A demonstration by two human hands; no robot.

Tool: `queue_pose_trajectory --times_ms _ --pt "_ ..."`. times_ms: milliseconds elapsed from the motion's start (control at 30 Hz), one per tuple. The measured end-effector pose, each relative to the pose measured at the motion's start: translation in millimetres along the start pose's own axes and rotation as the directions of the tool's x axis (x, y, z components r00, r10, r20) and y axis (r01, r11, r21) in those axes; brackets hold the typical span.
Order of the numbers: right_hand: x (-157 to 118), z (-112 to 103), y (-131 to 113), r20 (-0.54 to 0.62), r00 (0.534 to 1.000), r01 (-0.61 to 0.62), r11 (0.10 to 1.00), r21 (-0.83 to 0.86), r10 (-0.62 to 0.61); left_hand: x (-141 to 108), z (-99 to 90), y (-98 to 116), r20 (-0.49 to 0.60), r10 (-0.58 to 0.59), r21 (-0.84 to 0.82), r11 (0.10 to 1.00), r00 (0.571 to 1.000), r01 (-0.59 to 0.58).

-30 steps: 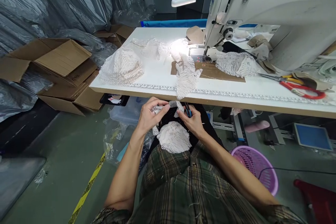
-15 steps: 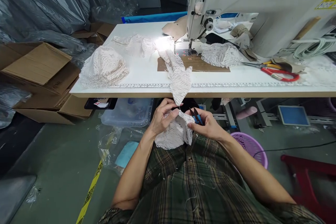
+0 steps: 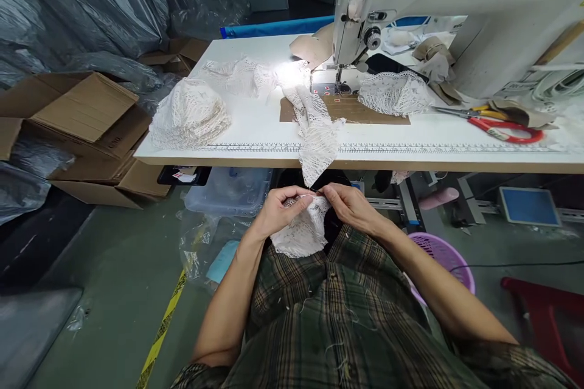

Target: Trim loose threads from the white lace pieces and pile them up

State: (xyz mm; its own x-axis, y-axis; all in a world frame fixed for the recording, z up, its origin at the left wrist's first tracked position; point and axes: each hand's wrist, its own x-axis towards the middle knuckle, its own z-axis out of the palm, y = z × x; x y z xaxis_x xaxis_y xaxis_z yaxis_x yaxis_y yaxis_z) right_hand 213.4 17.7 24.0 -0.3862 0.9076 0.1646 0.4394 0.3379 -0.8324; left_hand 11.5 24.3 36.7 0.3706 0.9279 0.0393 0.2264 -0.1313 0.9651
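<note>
Below the table's front edge, a piece of white lace fabric (image 3: pixel 301 232) hangs over my lap between both hands. My left hand (image 3: pixel 281 211) is closed, pinching the lace's upper edge between thumb and fingers. At the same edge's right end, my right hand (image 3: pixel 350 205) pinches the lace; whether thread snips are in its palm is hidden. Just above my fingertips droops the pointed end of a lace strip (image 3: pixel 316 149), which runs up across the table toward the sewing machine (image 3: pixel 353 18).
On the white table (image 3: pixel 255 127) a stack of lace pieces (image 3: pixel 189 114) lies left and more lace (image 3: pixel 395 94) right of the needle. Red-handled scissors (image 3: pixel 504 129) rest farther right. A purple basket (image 3: pixel 444 255) stands on the floor beside cardboard boxes' opposite side, near a red stool (image 3: pixel 547 316).
My right hand has turned and closed on the lace edge beside my left hand. The blue snips seen in it earlier no longer show. The view has shifted slightly.
</note>
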Motion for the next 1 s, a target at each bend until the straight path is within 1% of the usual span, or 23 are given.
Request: queue_pose_trajectory --times_ms 67,133,267,333,433,533,600,633,667,733,800,867,933,1000 --pt "8.1 3.1 -2.0 0.017 0.998 0.068 0.997 -0.036 -0.067 -0.8 -1.7 -0.5 -0.011 0.001 0.012 1.000 1.000 -0.001" --pt "13.6 6.0 -3.2 0.019 0.995 0.099 0.994 -0.039 -0.099 -1.4 -3.3 -1.3 -0.014 0.002 0.012 1.000 1.000 -0.002" --pt "15.2 8.6 -2.0 -0.021 0.998 0.053 0.997 -0.052 -0.054 -2.1 -6.3 -2.8 -0.006 -0.004 -0.003 1.000 1.000 0.004" --pt "13.0 8.4 -1.4 -0.006 0.999 0.047 0.998 -0.042 -0.047 -2.4 -7.4 -3.1 0.001 -0.011 -0.007 1.000 1.000 0.011" --pt "10.7 7.8 -3.0 0.030 0.996 0.090 0.995 -0.037 -0.089 -2.7 -8.4 -1.9 0.022 -0.024 0.008 1.000 0.999 0.023" --pt "10.9 7.6 -6.2 0.030 0.992 0.121 0.989 -0.082 -0.119 -3.3 -9.2 0.5 0.035 -0.046 0.013 0.999 0.998 0.046" --pt "11.0 7.8 -7.1 0.008 0.996 0.088 0.990 -0.109 -0.088 -4.0 -9.1 1.3 0.038 -0.061 -0.009 0.998 0.997 0.061" --pt "10.6 8.2 -6.8 -0.003 0.998 0.065 0.994 -0.093 -0.066 -4.5 -8.6 1.1 0.041 -0.069 -0.029 0.997 0.997 0.070" --pt "9.9 9.0 -6.0 -0.007 0.999 0.043 0.998 -0.049 -0.043 -4.8 -7.8 0.2 0.047 -0.080 -0.054 0.995 0.996 0.082" --pt "7.4 11.7 -3.3 0.025 1.000 -0.002 0.994 0.107 0.000 -5.2 -5.0 -3.9 0.066 -0.100 -0.129 0.986 0.993 0.107" --pt "4.0 15.3 0.6 0.090 0.995 -0.066 0.959 0.275 0.043 -5.1 -1.5 -11.3 0.085 -0.112 -0.214 0.968 0.990 0.128" --pt "0.1 17.4 4.9 0.147 0.985 -0.144 0.910 0.388 0.093 -5.2 0.6 -21.5 0.066 -0.115 -0.270 0.954 0.991 0.128" --pt "-4.6 15.5 9.6 0.164 0.974 -0.216 0.866 0.450 0.158 -6.8 -0.5 -32.9 0.018 -0.120 -0.256 0.959 0.993 0.121" --pt "-9.8 9.0 14.7 0.135 0.964 -0.265 0.830 0.491 0.228 -10.7 -5.2 -43.9 -0.024 -0.119 -0.164 0.980 0.993 0.113"
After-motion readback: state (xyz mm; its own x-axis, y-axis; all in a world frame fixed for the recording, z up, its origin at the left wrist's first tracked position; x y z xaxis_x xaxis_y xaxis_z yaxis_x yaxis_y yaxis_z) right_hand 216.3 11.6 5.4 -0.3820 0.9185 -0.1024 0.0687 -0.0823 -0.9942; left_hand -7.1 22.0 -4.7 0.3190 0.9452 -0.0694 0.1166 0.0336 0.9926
